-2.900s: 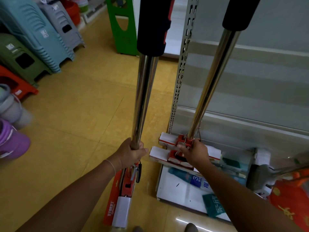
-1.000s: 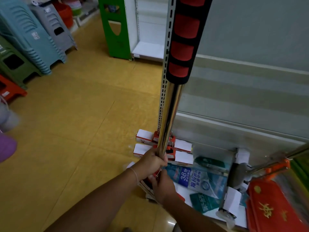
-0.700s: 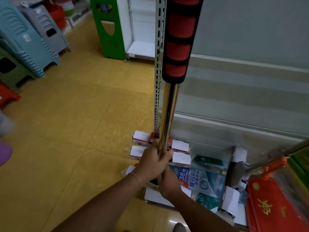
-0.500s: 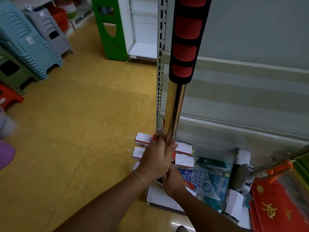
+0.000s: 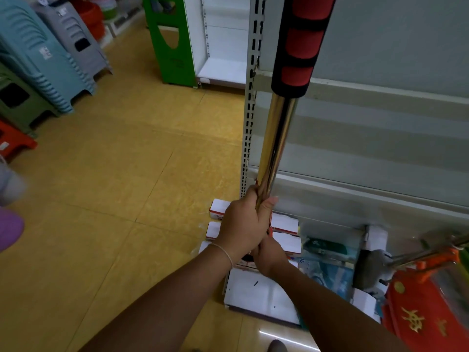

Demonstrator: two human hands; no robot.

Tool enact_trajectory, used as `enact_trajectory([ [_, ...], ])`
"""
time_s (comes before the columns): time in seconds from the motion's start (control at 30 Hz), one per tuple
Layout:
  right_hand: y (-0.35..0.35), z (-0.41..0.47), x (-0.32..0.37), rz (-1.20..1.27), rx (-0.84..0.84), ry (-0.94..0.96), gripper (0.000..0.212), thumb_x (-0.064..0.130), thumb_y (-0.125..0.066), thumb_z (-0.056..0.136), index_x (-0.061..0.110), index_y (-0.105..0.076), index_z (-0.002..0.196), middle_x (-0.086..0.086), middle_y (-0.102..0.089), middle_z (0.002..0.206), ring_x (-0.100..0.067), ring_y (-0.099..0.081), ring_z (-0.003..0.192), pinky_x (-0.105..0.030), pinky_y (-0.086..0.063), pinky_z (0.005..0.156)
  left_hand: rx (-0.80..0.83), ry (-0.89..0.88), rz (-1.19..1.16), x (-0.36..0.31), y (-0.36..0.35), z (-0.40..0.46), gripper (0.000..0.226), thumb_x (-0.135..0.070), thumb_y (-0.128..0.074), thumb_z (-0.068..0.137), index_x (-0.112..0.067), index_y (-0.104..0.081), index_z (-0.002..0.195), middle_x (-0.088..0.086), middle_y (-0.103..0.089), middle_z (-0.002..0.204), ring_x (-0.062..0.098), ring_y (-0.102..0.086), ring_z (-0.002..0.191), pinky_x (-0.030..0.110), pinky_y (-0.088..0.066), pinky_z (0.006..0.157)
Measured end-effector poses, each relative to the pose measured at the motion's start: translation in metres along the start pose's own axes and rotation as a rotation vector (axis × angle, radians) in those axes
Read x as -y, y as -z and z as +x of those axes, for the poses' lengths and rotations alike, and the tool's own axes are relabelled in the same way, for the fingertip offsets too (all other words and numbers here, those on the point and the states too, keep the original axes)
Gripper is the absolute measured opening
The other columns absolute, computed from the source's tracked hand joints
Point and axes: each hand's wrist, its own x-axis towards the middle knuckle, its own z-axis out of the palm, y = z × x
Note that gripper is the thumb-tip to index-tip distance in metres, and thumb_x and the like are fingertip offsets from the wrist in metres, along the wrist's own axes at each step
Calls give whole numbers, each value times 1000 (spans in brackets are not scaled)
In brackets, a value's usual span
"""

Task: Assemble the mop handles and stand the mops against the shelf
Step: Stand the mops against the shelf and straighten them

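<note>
left hand (image 5: 243, 229) above right hand (image 5: 270, 255), both gripping upright mop handle (image 5: 275, 138).

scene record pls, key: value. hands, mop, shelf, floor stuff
left hand: grips the mop handle, above the right
right hand: holds the same handle lower down, partly hidden
handle: upright, red and black foam grip on top
shelf: right behind the handle; contact cannot be told
mop heads: on the floor at the shelf base
stools: stacked, far left

Stacked plastic stools (image 5: 48, 59) line the yellow floor (image 5: 114, 174).
</note>
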Motion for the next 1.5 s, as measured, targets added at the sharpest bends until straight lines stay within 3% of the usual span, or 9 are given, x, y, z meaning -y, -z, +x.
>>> enact_trajectory([
  [0.23, 13, 14, 5, 51, -26, -16, 9, 32, -50, 98, 26, -45, 103, -4, -64, 99, -18, -58, 83, -22, -37, 61, 63, 37, -46, 2, -2, 18, 35, -51, -45, 95, -19, -53, 103, -4, -57, 66, 14, -58, 60, 23, -43, 54],
  [0.37, 23, 14, 8, 96, 10, -28, 37, 39, -54, 97, 20, -48, 127, -4, -68, 116, -19, -63, 96, -25, -44, 78, 85, 41, -117, 5, -1, 23, 26, -50, -50, 93, -25, -54, 100, -10, -58, 66, 2, -57, 59, 11, -39, 53],
  [0.5, 33, 8, 17, 215, -110, -36, 36, 46, -67, 86, 32, -44, 110, 15, -61, 101, -6, -62, 90, -16, -44, 67, 114, 23, -125, 11, 1, 26, 18, -48, -57, 90, -31, -55, 96, -9, -65, 76, 1, -63, 69, 7, -43, 56],
  [0.63, 44, 9, 27, 203, -151, 65, 65, 34, -63, 89, 20, -32, 144, -8, -55, 131, -25, -57, 116, -42, -52, 92, 164, 47, -148, 24, -4, 28, 15, -39, -62, 88, -28, -57, 97, -5, -69, 87, 3, -67, 80, 22, -56, 73],
  [0.73, 42, 11, 30, 106, -138, 21, 61, 29, -52, 97, 14, -24, 148, -17, -47, 138, -32, -54, 118, -45, -50, 95, 200, 83, -144, 33, -11, 24, 21, -31, -60, 92, -21, -59, 110, 2, -71, 98, 13, -68, 89, 38, -57, 83],
  [0.87, 39, 19, 30, 70, -109, 14, 59, 31, -42, 101, 12, -17, 151, -18, -52, 135, -30, -57, 113, -48, -53, 93, 150, 107, -89, 32, -21, 25, 22, -32, -56, 94, -20, -58, 112, 4, -71, 101, 16, -68, 92, 36, -56, 84],
  [1.23, 35, 22, 39, -5, -54, -31, 77, 35, -57, 95, 7, -15, 153, -19, -37, 149, -29, -49, 128, -41, -47, 102, 112, 146, -38, 23, -26, 20, 21, -30, -57, 94, -14, -57, 109, 7, -70, 102, 21, -67, 98, 37, -55, 88],
  [1.37, 46, 12, 41, 124, -65, -33, 68, 30, -52, 96, 15, -17, 152, -20, -54, 131, -31, -59, 109, -39, -52, 85, 175, 186, -33, 19, -19, 18, 22, -34, -53, 96, -20, -54, 113, 4, -67, 108, 21, -64, 103, 34, -52, 89],
  [1.5, 56, -8, 43, 158, -44, -21, 61, 26, -56, 94, 18, -28, 148, -14, -57, 132, -32, -57, 116, -47, -51, 95, 240, 329, -6, 16, -16, 4, 40, -35, -53, 95, -20, -43, 131, 5, -60, 128, 26, -57, 117, 30, -44, 91],
])
